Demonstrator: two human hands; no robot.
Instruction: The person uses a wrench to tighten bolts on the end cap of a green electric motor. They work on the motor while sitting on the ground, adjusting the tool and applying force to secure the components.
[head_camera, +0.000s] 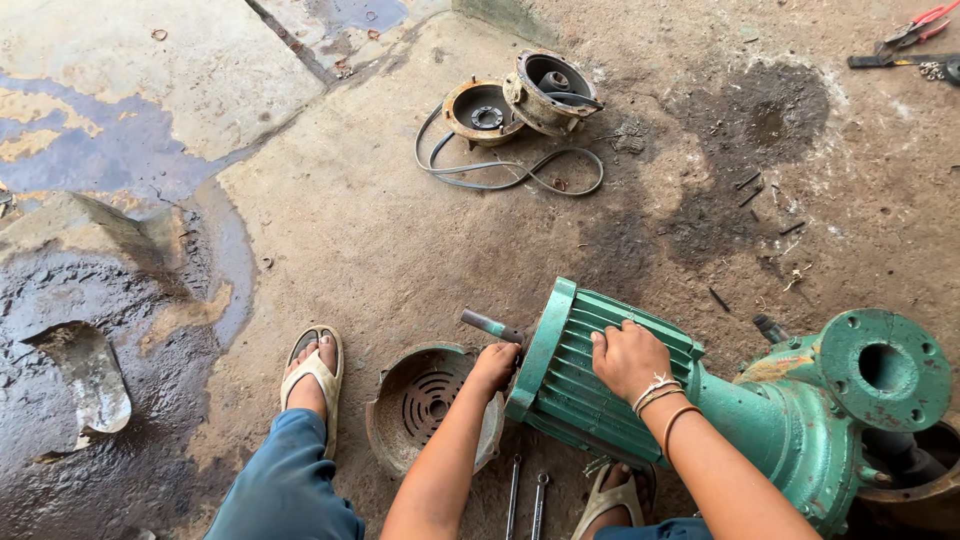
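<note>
Head view, setting: you crouch over a stained concrete floor (380, 240), wet and oily at the left, sandalled feet on either side of the work.
Work piece: green finned motor housing (590, 375) lies on its side on the floor, between your knees, joined at the right to a green flanged pump body (850, 400).
Shaft: a bare steel shaft (492, 326) sticks out of the housing's left end, pointing up-left.
Left hand: your left hand (495, 365) is closed at the rim of the housing's end face, just under the shaft; what the fingers pinch, I cannot tell.
Right hand: your right hand (628, 358) lies palm-down on top of the fins, fingers curled over them, pressing rather than clamping.
Hands, relation: apart, one at the end face, one on the crown.
Nearby: perforated fan cover (425, 400) lies dished-side up, just beside the left hand; two wrenches (527, 500) below it.
Far floor: two rusty end bells (520, 100) and a loop of grey gasket (510, 175), well apart from you.
Handling judgement: cast metal, heavy and stiff; likely to roll on its fins. Paint looks greasy.
Where to hold: grip fins or flange rim, not the shaft.
</note>
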